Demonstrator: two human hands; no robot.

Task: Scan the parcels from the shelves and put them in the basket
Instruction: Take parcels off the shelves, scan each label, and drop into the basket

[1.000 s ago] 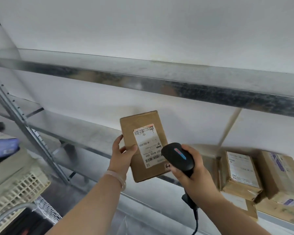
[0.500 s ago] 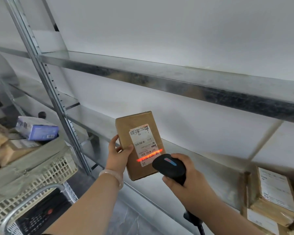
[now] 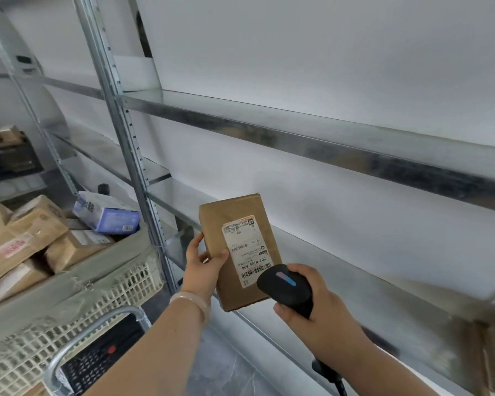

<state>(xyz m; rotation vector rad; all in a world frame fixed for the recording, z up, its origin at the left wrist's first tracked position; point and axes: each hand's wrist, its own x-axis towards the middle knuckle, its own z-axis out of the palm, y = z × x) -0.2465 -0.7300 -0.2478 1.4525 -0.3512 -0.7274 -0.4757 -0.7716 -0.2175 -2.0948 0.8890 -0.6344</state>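
Scanning step: the left grip [image 3: 203,267] holds 1 parcel [image 3: 239,252] upright before the shelf [image 3: 355,295], and the right grip [image 3: 315,304] wraps the scanner [image 3: 283,284], aimed at its label [image 3: 247,247]. Next, likely carry it left into the basket [image 3: 126,284].

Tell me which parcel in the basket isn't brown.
The blue-and-white box lying on top at the far end of the basket, beside the shelf upright. The other parcels there are brown cardboard or paper.

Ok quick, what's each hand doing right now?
Left hand: holds the brown cardboard parcel with a white label.
Right hand: grips the black plastic handheld scanner.
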